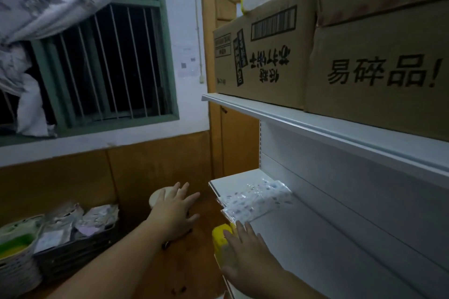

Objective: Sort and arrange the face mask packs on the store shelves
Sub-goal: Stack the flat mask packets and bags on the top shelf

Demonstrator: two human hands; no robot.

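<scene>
Above the shelf (315,238) sat cardboard boxes (315,56); right hand (245,255) lay flat on yellow pack (222,243), left hand (176,209) spread empty.

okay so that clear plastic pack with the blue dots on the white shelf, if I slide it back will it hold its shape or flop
The clear, blue-dotted plastic pack looks thin and crinkly, so it would probably bend rather than stay stiff. Its glossy film on the smooth white shelf should slide easily. It overhangs the edge, so it might droop there.
</scene>
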